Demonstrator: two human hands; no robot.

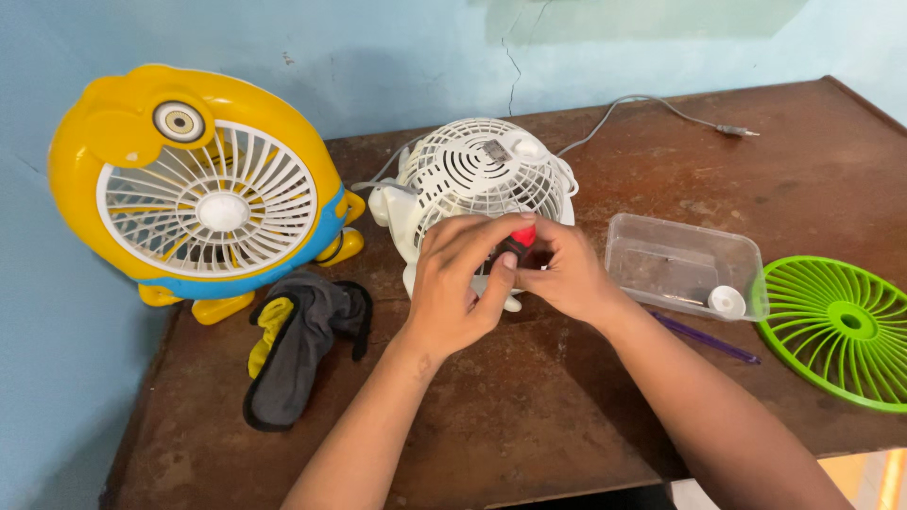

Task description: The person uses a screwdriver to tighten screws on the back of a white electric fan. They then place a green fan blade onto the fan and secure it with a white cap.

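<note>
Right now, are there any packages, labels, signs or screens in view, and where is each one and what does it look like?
Clear plastic container: on the table right of the white fan, rectangular, open-topped, holding a small white cap.
Sticker: small grey rectangle on top of the white fan's grille; print too small to tell.
No signs or screens.

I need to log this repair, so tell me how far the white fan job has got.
Done: a green grille lies off to one side, and small parts sit in the clear tray. In hand: both hands, left and right, work a red-handled tool at the white fan. Left: the fan's white casing looks closed.
</note>
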